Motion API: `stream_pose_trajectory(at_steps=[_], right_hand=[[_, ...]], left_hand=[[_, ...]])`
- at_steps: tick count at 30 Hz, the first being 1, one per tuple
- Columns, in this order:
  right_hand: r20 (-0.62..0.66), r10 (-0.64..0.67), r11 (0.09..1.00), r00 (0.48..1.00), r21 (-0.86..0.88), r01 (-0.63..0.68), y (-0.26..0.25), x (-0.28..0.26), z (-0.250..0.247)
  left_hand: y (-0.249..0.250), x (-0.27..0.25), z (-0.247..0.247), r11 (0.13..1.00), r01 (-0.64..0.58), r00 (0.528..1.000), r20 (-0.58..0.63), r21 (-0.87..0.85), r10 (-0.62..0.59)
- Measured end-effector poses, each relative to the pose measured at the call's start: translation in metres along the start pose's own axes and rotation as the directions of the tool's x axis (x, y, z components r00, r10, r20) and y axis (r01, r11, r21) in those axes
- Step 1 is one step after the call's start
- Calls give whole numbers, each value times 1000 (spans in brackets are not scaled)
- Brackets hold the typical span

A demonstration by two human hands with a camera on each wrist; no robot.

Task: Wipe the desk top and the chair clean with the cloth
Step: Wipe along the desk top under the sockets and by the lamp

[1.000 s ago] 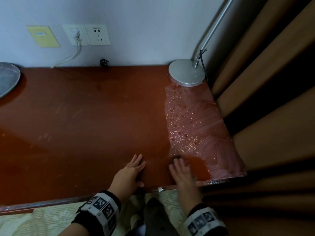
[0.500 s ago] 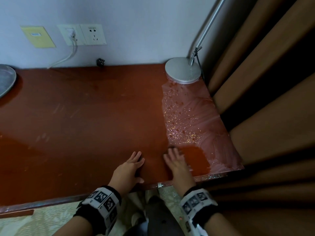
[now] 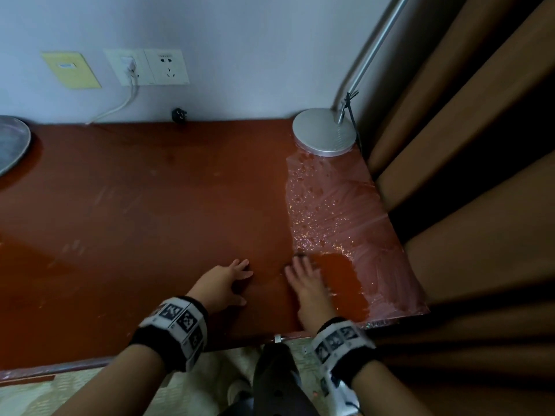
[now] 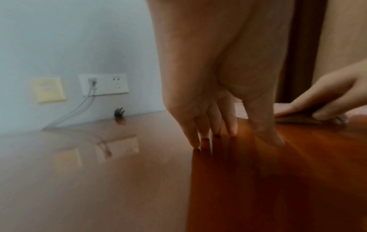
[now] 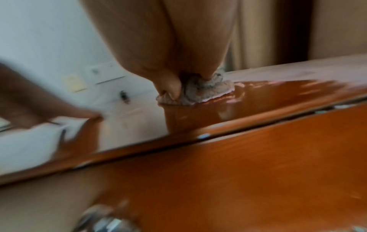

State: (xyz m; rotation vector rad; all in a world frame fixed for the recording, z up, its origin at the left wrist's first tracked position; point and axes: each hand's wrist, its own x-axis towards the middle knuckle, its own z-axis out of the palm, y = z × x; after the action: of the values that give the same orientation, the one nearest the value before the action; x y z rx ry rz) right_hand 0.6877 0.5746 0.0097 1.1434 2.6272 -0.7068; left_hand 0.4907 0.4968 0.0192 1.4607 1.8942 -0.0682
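Observation:
The red-brown desk top fills the head view. My right hand lies flat near the front edge, its straight fingers pressing a small grey cloth onto the wood. In the head view the hand hides nearly all of the cloth; the left wrist view shows the cloth under those fingers. A darker wiped patch lies just right of the hand, inside a pale streaky film with glittering specks. My left hand rests beside it, its fingertips on the bare desk, holding nothing. No chair is in view.
A round silver lamp base stands at the desk's back right corner, its pole rising along the brown curtain. A grey metal dish sits at the far left. Wall sockets, a white cable and a black plug are behind.
My right hand has slid the cloth a little away from the desk's front edge. My left hand has stayed in about the same place.

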Motion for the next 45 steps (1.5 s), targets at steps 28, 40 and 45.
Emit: stream_pose_trajectory(at_steps=[28,40,45], right_hand=[[45,-261,947,964,-183,265,13,27,-26],[-65,-62,997,996,-56,59,10,70,-36],[114,-441,895,890,-21,446,4,58,-16]], left_hand=[[17,31,-46,997,79,989,-126,8,-77],[12,49,-55,993,119,991,-65,-8,-119],[10,60,-59,993,113,991,-72,47,-109]])
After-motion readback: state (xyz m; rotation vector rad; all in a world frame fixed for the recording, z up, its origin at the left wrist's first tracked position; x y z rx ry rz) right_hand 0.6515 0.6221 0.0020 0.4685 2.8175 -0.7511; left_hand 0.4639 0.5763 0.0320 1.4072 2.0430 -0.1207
